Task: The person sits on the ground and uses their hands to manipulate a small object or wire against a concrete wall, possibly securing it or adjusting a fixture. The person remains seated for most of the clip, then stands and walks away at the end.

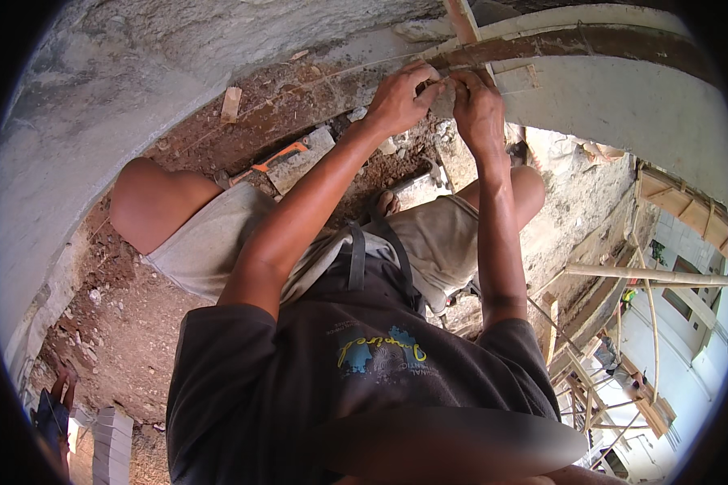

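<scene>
My left hand [403,99] and my right hand [479,115] are close together at the upper middle, both closed with thumbs and fingertips pinched. Whatever lies between the fingertips is too small and too hidden to name. Just beyond them is a long brown wooden board [574,47], and an upright wooden strip [463,23] crosses it. A thin string [336,75] runs from the left toward the board near my left hand. A short pale line also shows to the right of my right hand.
Between my bent knees lie a tool with an orange edge [280,157], a grey flat block [301,165] and rubble. A wood scrap [231,105] rests on reddish soil. Concrete walls [89,121] curve around me. Timber poles [647,275] stand lower right; another person's legs [63,388] show lower left.
</scene>
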`<state>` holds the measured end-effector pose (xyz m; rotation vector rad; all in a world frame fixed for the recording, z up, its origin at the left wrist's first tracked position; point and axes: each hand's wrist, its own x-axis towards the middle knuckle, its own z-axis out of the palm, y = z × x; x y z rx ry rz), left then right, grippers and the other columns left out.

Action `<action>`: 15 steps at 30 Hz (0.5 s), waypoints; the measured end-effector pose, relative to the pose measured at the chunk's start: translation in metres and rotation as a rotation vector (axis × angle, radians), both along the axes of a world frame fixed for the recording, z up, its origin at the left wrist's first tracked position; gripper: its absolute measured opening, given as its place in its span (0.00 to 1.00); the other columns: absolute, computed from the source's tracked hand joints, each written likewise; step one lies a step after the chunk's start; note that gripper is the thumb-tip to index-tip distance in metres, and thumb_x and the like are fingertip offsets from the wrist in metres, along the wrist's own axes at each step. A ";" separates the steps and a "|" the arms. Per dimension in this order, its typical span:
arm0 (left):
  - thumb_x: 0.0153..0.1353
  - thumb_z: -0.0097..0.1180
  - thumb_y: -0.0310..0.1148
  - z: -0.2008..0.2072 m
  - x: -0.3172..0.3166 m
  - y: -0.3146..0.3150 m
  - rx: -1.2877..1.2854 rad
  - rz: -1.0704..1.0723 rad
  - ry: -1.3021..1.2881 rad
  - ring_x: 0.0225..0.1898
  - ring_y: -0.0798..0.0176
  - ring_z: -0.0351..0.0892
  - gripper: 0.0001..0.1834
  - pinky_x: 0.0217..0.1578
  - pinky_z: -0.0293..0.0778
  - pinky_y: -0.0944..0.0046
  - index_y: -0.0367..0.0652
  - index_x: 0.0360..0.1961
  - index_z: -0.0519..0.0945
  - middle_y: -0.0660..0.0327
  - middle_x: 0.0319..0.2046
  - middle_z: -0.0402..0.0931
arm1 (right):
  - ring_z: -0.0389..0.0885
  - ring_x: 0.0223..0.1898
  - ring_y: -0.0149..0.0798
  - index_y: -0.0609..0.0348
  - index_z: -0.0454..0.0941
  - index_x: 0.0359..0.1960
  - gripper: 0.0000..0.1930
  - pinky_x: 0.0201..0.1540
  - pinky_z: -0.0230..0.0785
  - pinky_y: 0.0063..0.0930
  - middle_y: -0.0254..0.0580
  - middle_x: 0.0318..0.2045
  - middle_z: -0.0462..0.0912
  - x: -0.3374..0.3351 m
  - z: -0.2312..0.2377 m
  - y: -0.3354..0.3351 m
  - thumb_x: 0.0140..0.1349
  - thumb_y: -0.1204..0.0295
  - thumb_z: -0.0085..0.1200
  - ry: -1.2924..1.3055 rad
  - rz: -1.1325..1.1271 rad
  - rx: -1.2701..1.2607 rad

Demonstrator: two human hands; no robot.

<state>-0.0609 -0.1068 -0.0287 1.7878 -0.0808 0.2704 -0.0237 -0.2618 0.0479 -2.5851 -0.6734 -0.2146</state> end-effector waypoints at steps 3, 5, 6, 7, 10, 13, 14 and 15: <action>0.69 0.62 0.35 -0.005 0.002 -0.005 -0.022 0.043 -0.038 0.48 0.44 0.83 0.10 0.49 0.76 0.52 0.40 0.45 0.83 0.52 0.47 0.83 | 0.85 0.46 0.61 0.62 0.84 0.46 0.10 0.49 0.77 0.48 0.54 0.46 0.85 -0.004 0.000 -0.001 0.64 0.79 0.59 0.069 -0.037 -0.049; 0.69 0.62 0.35 -0.010 0.005 -0.010 -0.036 0.081 -0.095 0.44 0.50 0.85 0.10 0.47 0.77 0.54 0.40 0.45 0.83 0.54 0.44 0.84 | 0.85 0.46 0.61 0.62 0.84 0.45 0.10 0.48 0.78 0.49 0.54 0.46 0.85 -0.006 0.000 -0.001 0.63 0.78 0.60 0.077 -0.055 -0.069; 0.70 0.62 0.35 -0.011 0.006 -0.013 -0.112 0.046 -0.013 0.43 0.55 0.84 0.10 0.46 0.76 0.56 0.40 0.45 0.83 0.55 0.42 0.84 | 0.85 0.46 0.60 0.62 0.84 0.45 0.09 0.48 0.78 0.49 0.53 0.46 0.85 -0.007 0.000 0.000 0.63 0.78 0.60 0.067 -0.061 -0.073; 0.70 0.62 0.36 -0.013 0.007 -0.015 -0.186 0.013 0.069 0.41 0.60 0.83 0.10 0.45 0.76 0.58 0.40 0.45 0.83 0.57 0.40 0.84 | 0.86 0.45 0.60 0.62 0.84 0.45 0.09 0.48 0.78 0.48 0.52 0.45 0.85 -0.007 0.000 0.000 0.63 0.78 0.61 0.057 -0.065 -0.075; 0.71 0.62 0.36 -0.017 0.009 -0.015 -0.317 -0.033 0.129 0.38 0.71 0.78 0.10 0.42 0.75 0.63 0.41 0.45 0.83 0.63 0.36 0.84 | 0.86 0.45 0.58 0.61 0.84 0.45 0.09 0.47 0.78 0.46 0.51 0.44 0.85 -0.009 -0.001 0.003 0.63 0.77 0.62 0.092 -0.110 -0.044; 0.72 0.62 0.36 -0.017 0.008 -0.011 -0.313 -0.029 0.136 0.38 0.73 0.77 0.09 0.42 0.74 0.66 0.41 0.44 0.84 0.64 0.36 0.84 | 0.86 0.44 0.56 0.60 0.85 0.45 0.10 0.46 0.78 0.44 0.49 0.43 0.85 -0.011 -0.002 0.004 0.63 0.77 0.63 0.102 -0.130 -0.003; 0.72 0.62 0.35 -0.016 0.007 -0.010 -0.290 -0.025 0.143 0.39 0.73 0.77 0.09 0.42 0.74 0.66 0.42 0.44 0.84 0.64 0.36 0.85 | 0.86 0.44 0.56 0.59 0.85 0.46 0.10 0.46 0.78 0.44 0.49 0.43 0.85 -0.012 -0.002 0.004 0.63 0.76 0.63 0.096 -0.128 0.006; 0.72 0.62 0.35 -0.016 0.007 -0.008 -0.314 -0.039 0.152 0.39 0.73 0.77 0.09 0.42 0.74 0.67 0.41 0.44 0.84 0.64 0.37 0.85 | 0.86 0.44 0.56 0.58 0.86 0.46 0.10 0.46 0.78 0.44 0.49 0.44 0.85 -0.013 -0.002 0.003 0.64 0.76 0.63 0.074 -0.115 0.019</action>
